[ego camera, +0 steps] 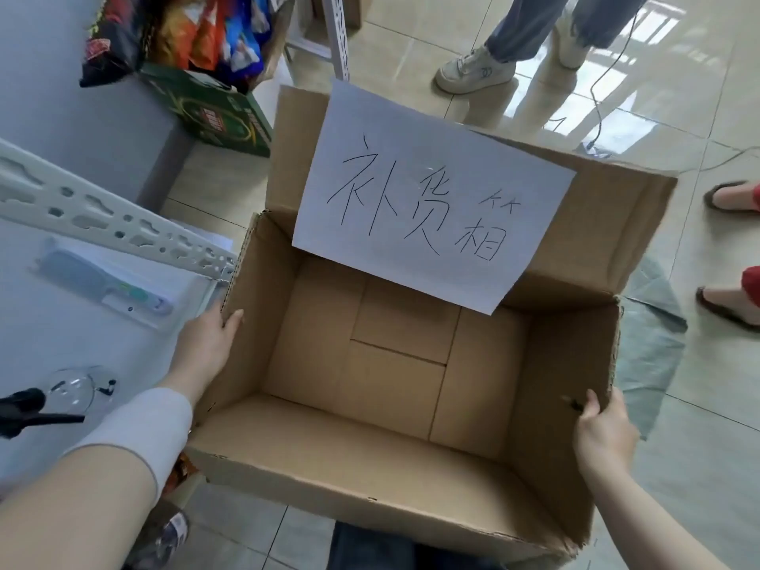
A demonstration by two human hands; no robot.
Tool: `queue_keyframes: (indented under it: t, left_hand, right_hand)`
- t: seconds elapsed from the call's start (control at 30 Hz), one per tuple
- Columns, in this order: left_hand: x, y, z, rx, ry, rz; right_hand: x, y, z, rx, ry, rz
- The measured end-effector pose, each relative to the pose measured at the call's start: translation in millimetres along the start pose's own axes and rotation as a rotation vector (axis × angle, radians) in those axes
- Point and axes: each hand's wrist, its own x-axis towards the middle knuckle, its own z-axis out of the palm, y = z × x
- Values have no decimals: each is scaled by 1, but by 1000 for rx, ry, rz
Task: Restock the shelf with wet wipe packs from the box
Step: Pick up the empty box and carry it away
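Wet wipe packs are nowhere to be seen: the box [370, 405] stands open at the top and its cardboard floor and walls are bare, so whatever it carried appears to be out of it already. None can be made out on the visible part of the shelf [41, 322] either, which shows only a packaged brush [107, 285] and a clear glass [70, 388]. The left hand [205, 343] grips the box's left wall just beside the shelf's perforated rail [103, 211], with the thumb laid over the top edge and the other fingers hidden behind the cardboard. The right hand [604, 434] pinches the right wall near its front corner, thumb inside and fingers wrapped round the outside. A paper sign [411, 199] with handwriting hangs from the raised back flap. Judging from this, the stocking itself looks finished or nearly so, and the step in hand is dealing with the empty box. Whether it rests on something or is held up cannot be told. Moving it calls for an even two-handed lift, swinging the left corner away from the rail so that the cardboard does not catch.
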Motion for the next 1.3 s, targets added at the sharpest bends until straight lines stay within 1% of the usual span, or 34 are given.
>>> queue_keyframes:
  t: [0.13,0.3,0.47,0.7,0.77,0.87,0.93,1.03,1.13,1.2,1.3]
  left_hand:
    - [-58,4,-15,-15,51,-1]
    - [-142,5,-29,-49,88,-55]
    - [-238,-2,-32,-150,183,-145]
    - [-375,-46,-20,-284,320,-365]
    - [-413,-65,-15,-349,333,-458]
    - [-474,-95,-8,-577,385,-616]
    - [-518,-116,-2,-661,424,-724]
    - [-586,-147,3,-701,503,-823]
    - [-658,-178,13,-614,542,-964]
    - [-702,-195,26,-606,568,-1076]
    - [-757,-209,44,-675,635,-1238]
  right_hand:
    - [-5,5,-41,-44,-14,-57]
    - [-13,16,-99,-108,-74,-145]
    - [-25,17,-152,-162,-146,-310]
    - [-66,7,-203,-241,-239,-581]
    - [-89,0,-206,-255,-283,-668]
    - [-129,-3,-202,-302,-359,-795]
    - [-160,-4,-193,-349,-400,-892]
    - [-217,-3,-175,-407,-463,-1040]
    - [-276,0,-153,-459,-518,-1198]
    - [-317,3,-133,-518,-531,-1296]
    - [-384,7,-106,-584,-570,-1450]
